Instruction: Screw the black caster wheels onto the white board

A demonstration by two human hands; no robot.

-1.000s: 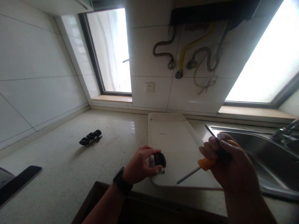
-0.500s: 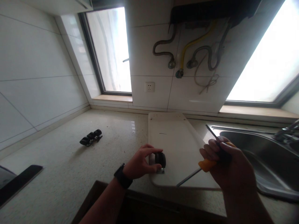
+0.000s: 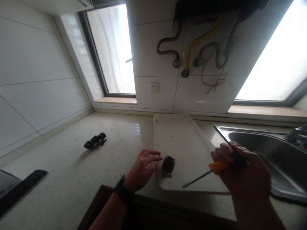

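A black caster [image 3: 168,164] with a small metal plate stands on the near left corner of a white board [image 3: 184,143]. Just left of it is my left hand [image 3: 141,169], its fingers loosely stretched and apart from the wheel. Whether a tiny piece sits at its fingertips is too blurred to tell. My right hand [image 3: 247,174] is closed round two screwdrivers above the board's right side. One screwdriver [image 3: 218,167] has an orange handle and a silver shaft aimed down left; the other screwdriver [image 3: 222,134] points its dark shaft up left. Several more black casters [image 3: 95,140] lie on the counter.
The speckled counter [image 3: 115,127] runs back to a tiled wall with a socket [image 3: 154,87], hoses [image 3: 168,40] and valves. At the right is a steel sink [image 3: 254,140] with a tap [image 3: 298,132]. A dark-edged object [image 3: 26,188] lies at the left.
My left hand has let go of the caster and drawn slightly left. The caster stays on the board. My right hand still holds the screwdrivers; the view has shifted slightly.
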